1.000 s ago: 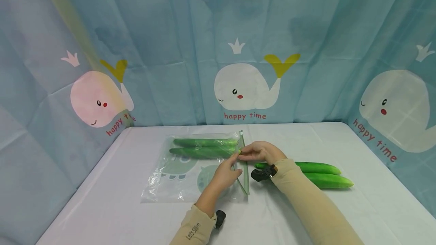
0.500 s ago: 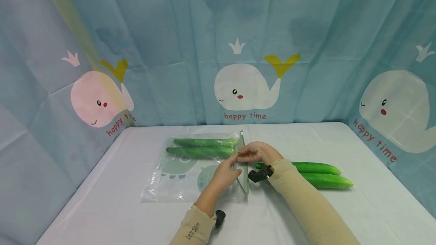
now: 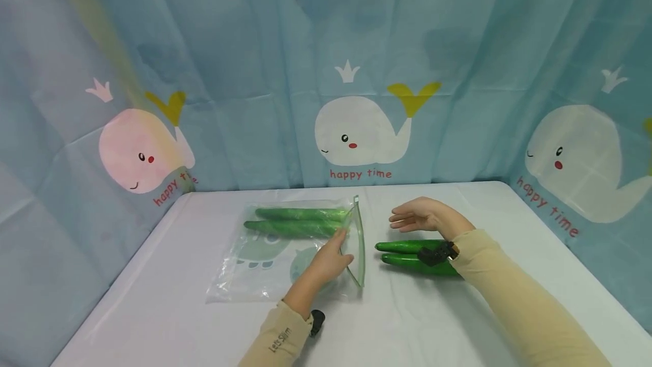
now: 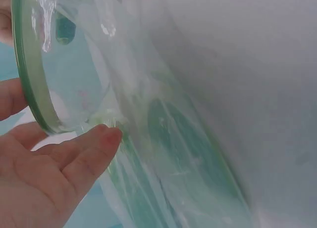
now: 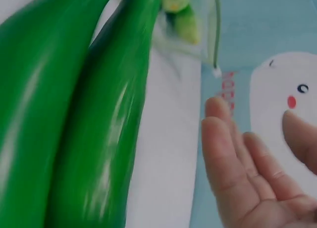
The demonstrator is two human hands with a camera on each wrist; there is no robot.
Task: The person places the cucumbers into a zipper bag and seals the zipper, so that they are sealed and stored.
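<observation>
My left hand [image 3: 328, 259] holds the edge of a clear zip bag [image 3: 229, 282] at its mouth, which gapes to the right. In the left wrist view the bag's green zip strip [image 4: 22, 74] curves past the fingers [image 4: 101, 144]. Two long cucumbers [image 3: 295, 228] lie side by side inside the bag, blurred by the plastic. My right hand [image 3: 415, 217] hovers right of the mouth with its fingers loosely extended and nothing in them. Just below it, two more cucumbers [image 3: 399, 246] lie on the table, partly hidden by the wrist camera and sleeve.
The table has a white cover [image 3: 153, 287]. Behind it hangs a blue curtain [image 3: 254, 129] with whale prints, also along both sides. A black wrist camera [image 3: 438, 254] on my right arm overlaps the loose cucumbers in the head view.
The second cucumber slid a little further left into the bag. My right hand then left the bag mouth and moved right, over the loose cucumbers. The left hand stays at the bag's edge.
</observation>
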